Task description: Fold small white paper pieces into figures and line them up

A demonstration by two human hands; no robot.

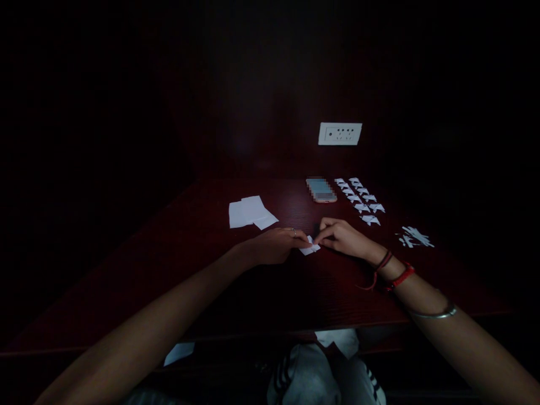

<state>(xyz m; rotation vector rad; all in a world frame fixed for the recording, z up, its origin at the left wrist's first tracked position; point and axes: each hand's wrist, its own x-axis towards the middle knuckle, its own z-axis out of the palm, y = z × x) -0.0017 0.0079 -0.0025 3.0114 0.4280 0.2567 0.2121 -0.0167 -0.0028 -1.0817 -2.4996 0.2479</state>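
A small folded piece of white paper (309,248) lies on the dark red table between my two hands. My left hand (278,244) presses its fingertips onto the paper's left and upper side, with a ring on one finger. From the right, my right hand (342,237) pinches the paper's right edge between thumb and forefinger. Fingers cover part of the folds, so the exact shape is hard to make out. Several folded white paper pieces (361,207) stand in two rows to the right, beyond my right hand.
Flat white paper sheets (248,212) overlap at left. A phone (321,190) lies near the back, below a wall socket (340,134). Thin paper strips (415,237) are heaped at right. The table's front edge (270,336) runs above my knees; more paper (341,340) shows beneath it.
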